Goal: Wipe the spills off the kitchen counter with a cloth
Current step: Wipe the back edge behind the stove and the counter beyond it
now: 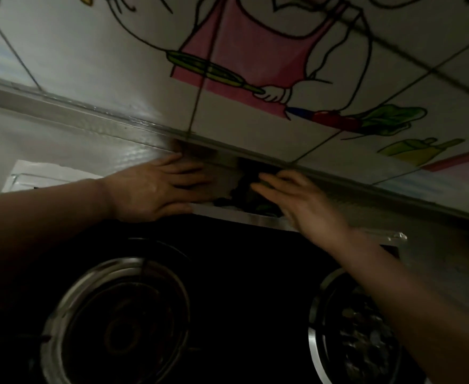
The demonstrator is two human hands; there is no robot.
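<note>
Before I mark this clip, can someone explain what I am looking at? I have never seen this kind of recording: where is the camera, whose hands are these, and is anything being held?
There is no machine here. A person wears one wide-angle camera on the head, so this single picture looks forward and down along both arms. The left hand lies flat, fingers straight, on a grey strip behind the hob. The right hand reaches with straight fingers to a dark lump between the hands. The picture is too dim to say whether that is the cloth, and neither hand plainly holds anything. Below is a black gas hob with two round burners. Behind it stands a tiled wall with a cartoon drawing. No spill can be made out.
</note>
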